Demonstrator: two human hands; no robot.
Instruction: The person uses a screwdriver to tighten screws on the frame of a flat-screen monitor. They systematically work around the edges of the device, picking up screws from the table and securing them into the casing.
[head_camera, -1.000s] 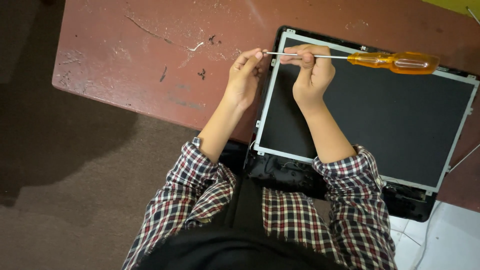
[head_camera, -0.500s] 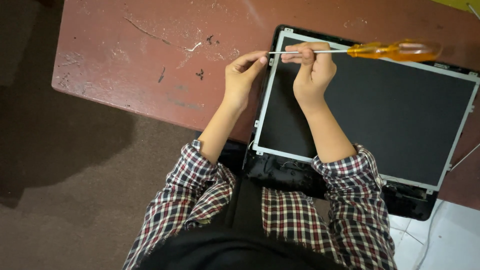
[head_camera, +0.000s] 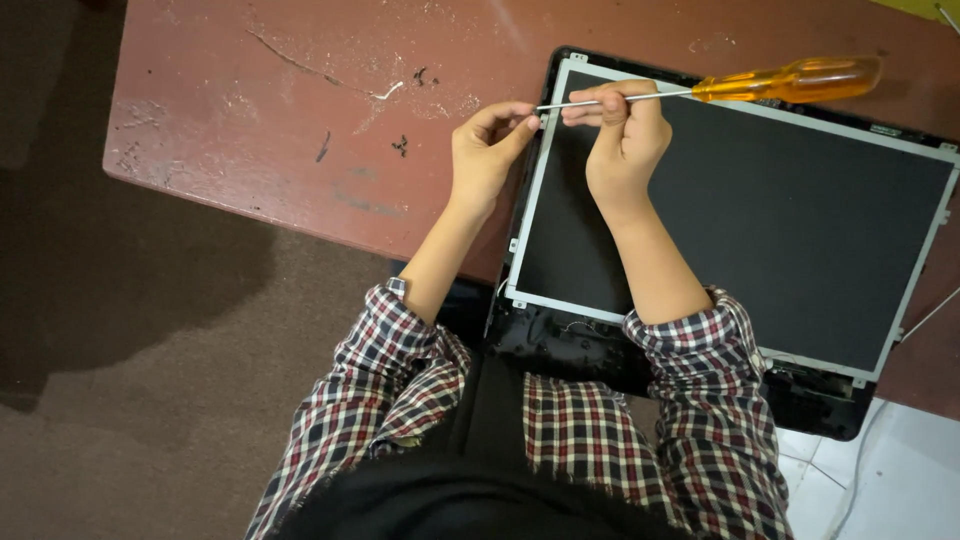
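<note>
A worn red table (head_camera: 250, 150) fills the upper frame, bearing a bare laptop screen panel (head_camera: 760, 220) at right. Above the panel's upper-left corner the right hand (head_camera: 625, 140) clamps the screwdriver (head_camera: 790, 82) by its thin shaft, orange handle pointing right. The left hand (head_camera: 485, 155) pinches at the tip; whether it holds a screw cannot be told. Steadying that tip before pressing would serve best.

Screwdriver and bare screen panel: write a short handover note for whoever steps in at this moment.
Right hand grips the screwdriver by its metal shaft, orange handle pointing away to the right.
Left hand pinches at the shaft's tip; anything between the fingertips is too small to tell.
Screen panel lies flat on the red table, its front frame already off, metal edge exposed.
Panel is not lifted out of the black lid.
</note>
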